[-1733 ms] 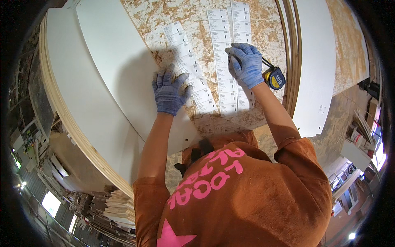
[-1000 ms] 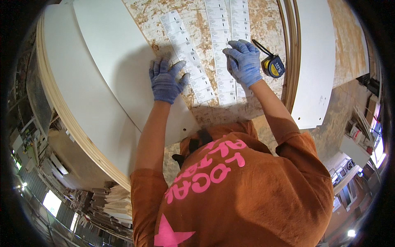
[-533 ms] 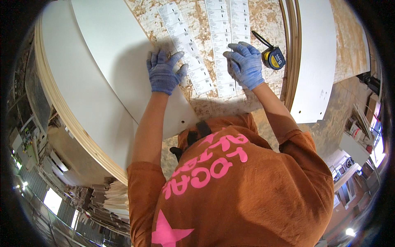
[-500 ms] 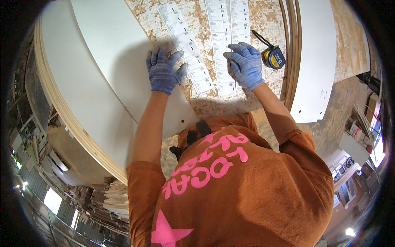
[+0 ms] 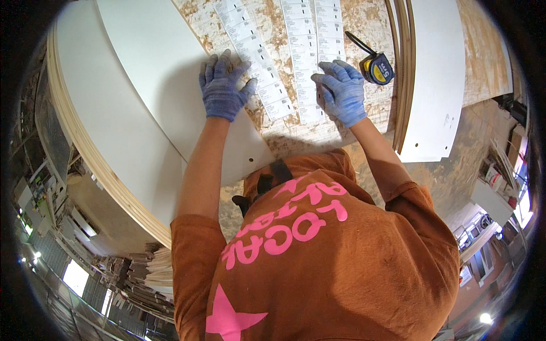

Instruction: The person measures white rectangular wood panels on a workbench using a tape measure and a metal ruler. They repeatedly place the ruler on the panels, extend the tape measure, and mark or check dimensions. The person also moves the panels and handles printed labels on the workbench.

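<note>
My left hand [image 5: 223,88], in a blue knit glove, lies with fingers spread on the edge of a white panel [image 5: 153,68]. Its thumb reaches toward a slanted strip of white printed labels [image 5: 256,62]. My right hand [image 5: 343,91], gloved alike, rests over the lower end of the rightmost label strip [image 5: 329,31]. Its fingers are bent but apart, and I see nothing held in them. Another label strip [image 5: 301,51] runs just left of those fingertips. The part of the rightmost strip under my palm is hidden.
A yellow and dark blue tape measure [image 5: 377,69] with a black strap sits right of my right hand. Beyond it, brown board edges [image 5: 402,74] stand beside another white panel [image 5: 432,74]. The strips lie on a worn, stained board [image 5: 364,113].
The strips, tape measure and panels sit slightly higher in the picture. My right fingers have shifted slightly on the rightmost strip; my left hand stays spread on the panel edge.
</note>
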### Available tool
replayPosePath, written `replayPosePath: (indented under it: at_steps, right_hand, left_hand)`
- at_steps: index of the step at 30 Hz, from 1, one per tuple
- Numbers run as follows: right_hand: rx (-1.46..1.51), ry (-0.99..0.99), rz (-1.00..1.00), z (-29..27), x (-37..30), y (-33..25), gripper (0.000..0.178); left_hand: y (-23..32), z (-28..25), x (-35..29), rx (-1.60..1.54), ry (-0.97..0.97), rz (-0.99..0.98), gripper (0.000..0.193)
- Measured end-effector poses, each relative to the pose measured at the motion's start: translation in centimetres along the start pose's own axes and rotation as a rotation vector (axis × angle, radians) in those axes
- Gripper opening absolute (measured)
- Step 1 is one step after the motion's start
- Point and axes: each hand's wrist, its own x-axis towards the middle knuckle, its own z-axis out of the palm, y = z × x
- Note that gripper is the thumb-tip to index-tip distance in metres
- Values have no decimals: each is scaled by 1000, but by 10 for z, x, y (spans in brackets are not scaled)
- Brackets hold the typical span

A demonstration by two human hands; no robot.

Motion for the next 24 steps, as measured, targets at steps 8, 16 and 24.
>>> replayPosePath:
  at_steps: [8,16,24]
  right_hand:
    - [8,14,-3,-6,-23,-6,23]
    - [11,4,35,-16,-41,-14,23]
    - [-5,4,72,-22,-54,-6,23]
  left_hand:
    - [-2,3,0,4,32,21,39]
    - [-3,5,-1,21,52,33,40]
    - [-3,8,-1,38,61,36,41]
